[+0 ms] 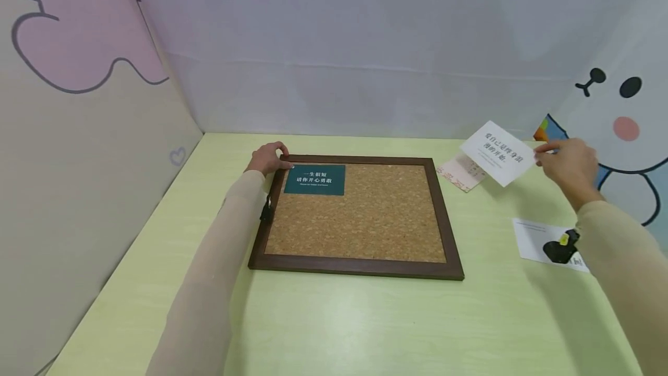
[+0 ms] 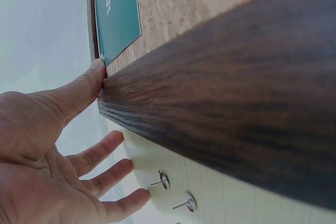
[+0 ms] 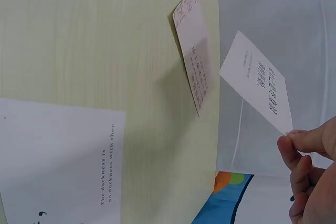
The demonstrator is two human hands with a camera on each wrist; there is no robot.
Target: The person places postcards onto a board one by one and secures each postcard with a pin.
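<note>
A cork board (image 1: pixel 360 213) in a dark wooden frame lies on the table, with a green card (image 1: pixel 315 180) at its upper left. My left hand (image 1: pixel 267 158) is at the frame's upper-left corner; the left wrist view shows the thumb of this hand (image 2: pixel 58 150) pressing beside the corner of the green card (image 2: pixel 118 17), the index finger mostly hidden, the other fingers spread. Between thumb and fingers, my right hand (image 1: pixel 570 168) pinches a white card (image 1: pixel 498 153) with dark writing by one corner, above the table. The right wrist view shows that pinch too.
A pink-patterned card (image 1: pixel 463 173) lies right of the board, partly under the raised card in the head view. Another card (image 1: pixel 537 239) lies below my right hand. A black tassel (image 1: pixel 267 212) is at the frame's left side. Metal pins (image 2: pixel 165 180) are near my left fingers.
</note>
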